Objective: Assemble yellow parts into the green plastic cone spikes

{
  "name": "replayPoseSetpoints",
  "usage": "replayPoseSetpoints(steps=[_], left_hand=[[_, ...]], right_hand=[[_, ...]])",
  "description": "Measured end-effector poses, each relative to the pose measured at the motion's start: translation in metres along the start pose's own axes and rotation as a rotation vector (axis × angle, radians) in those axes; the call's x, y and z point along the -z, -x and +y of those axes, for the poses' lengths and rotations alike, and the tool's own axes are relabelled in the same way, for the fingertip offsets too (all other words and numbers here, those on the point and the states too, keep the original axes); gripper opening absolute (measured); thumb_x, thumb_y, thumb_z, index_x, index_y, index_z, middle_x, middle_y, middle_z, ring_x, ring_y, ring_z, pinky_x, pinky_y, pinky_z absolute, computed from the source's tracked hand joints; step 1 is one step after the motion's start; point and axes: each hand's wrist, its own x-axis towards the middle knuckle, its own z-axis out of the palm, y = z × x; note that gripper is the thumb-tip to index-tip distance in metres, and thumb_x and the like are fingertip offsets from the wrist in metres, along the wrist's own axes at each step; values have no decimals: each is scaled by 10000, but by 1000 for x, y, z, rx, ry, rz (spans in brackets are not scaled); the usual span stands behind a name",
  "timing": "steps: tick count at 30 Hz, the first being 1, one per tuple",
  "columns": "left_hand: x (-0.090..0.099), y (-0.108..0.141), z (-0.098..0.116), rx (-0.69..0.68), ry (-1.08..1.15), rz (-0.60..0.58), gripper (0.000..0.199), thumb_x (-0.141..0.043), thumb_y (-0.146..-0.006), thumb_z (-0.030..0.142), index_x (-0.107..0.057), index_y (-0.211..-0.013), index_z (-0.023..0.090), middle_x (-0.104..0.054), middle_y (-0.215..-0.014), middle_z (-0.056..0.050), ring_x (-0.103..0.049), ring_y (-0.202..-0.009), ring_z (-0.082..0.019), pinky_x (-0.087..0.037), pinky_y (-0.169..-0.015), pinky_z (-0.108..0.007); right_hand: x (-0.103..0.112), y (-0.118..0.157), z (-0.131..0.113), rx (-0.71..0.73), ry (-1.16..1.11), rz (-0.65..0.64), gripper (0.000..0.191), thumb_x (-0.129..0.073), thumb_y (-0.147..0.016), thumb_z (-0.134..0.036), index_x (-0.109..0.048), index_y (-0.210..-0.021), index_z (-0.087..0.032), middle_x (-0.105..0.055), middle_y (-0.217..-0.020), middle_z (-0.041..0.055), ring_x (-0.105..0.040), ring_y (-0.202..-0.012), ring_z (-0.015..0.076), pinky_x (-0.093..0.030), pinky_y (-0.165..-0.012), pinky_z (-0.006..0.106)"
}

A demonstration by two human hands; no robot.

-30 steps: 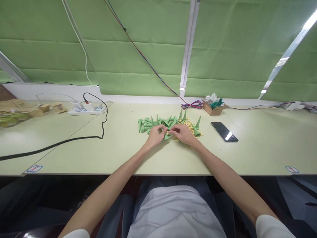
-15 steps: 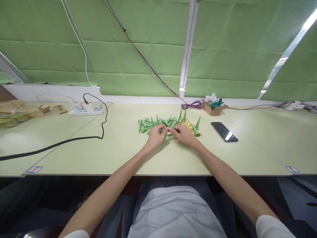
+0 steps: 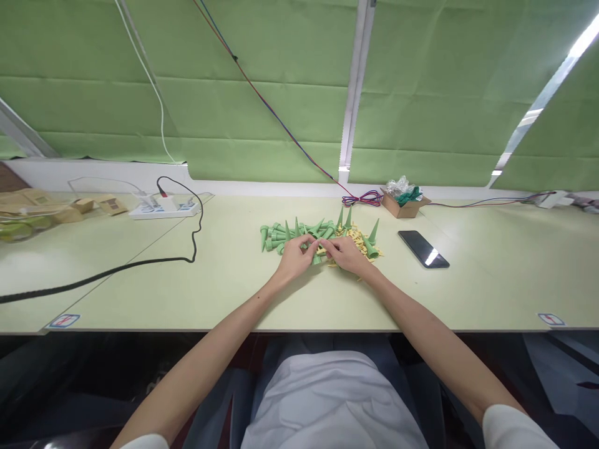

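My left hand (image 3: 296,257) and my right hand (image 3: 346,253) meet fingertip to fingertip over the near side of a pile of green plastic cones (image 3: 275,237). Both are closed in a pinch. Whatever lies between the fingertips is too small and too covered to name. Behind and right of my right hand spreads a heap of small yellow pieces (image 3: 357,238). A few green cones stand point up, and one cone (image 3: 370,249) lies at the heap's right edge with its wide end facing me.
Right of the heap lies a black phone (image 3: 423,249). Behind it are a small cardboard box (image 3: 405,208) with plastic wrap and a bundled red-blue cable (image 3: 362,198). Leftward, a black cord (image 3: 140,264) runs from a white power strip (image 3: 163,211). Brown packets (image 3: 42,202) lie far left.
My fingertips have shifted very slightly where they meet. The cones, the yellow pieces and both arms stay practically in place.
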Motion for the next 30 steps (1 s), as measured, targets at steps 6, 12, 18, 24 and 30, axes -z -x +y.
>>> replayPoseSetpoints(steps=[6,12,18,24,30], left_hand=[[-1,-3,-5,25,-26,52,311,-510,-888,437,-614,-757,176,-588,-684,3,-439,-518,-113,-362,-524,-255],[-1,-3,-8,15,-37,83,294,-506,-886,415,-605,-745,177,-596,-688,5,-439,-527,-112,-380,-550,-253],[-1,-1,-4,20,-30,43,306,-503,-887,434,-605,-754,178,-601,-698,-1,-436,-500,-108,-367,-523,-256],[-1,0,-3,6,-24,32,300,-502,-887,425,-601,-754,175,-565,-674,9,-404,-489,-97,-335,-505,-251],[-2,0,-3,-2,-23,19,297,-489,-893,413,-605,-763,173,-573,-689,8,-394,-493,-94,-321,-501,-245]], right_hand=[[2,2,-6,15,-99,34,344,-500,-951,-456,-646,-804,-181,-617,-663,6,-495,-566,126,-379,-583,260],[3,3,-7,27,-174,-34,180,-556,-901,-321,-661,-904,-175,-663,-761,26,-535,-634,136,-420,-616,259],[2,2,-4,31,-128,-35,230,-530,-911,-335,-634,-788,-171,-607,-686,10,-480,-598,128,-365,-588,257],[3,3,-5,44,-55,-23,407,-477,-940,-421,-494,-610,-183,-410,-552,-32,-358,-537,111,-291,-560,266],[2,3,-4,51,-18,-17,504,-421,-967,-487,-402,-560,-190,-350,-523,-38,-318,-515,104,-264,-546,275]])
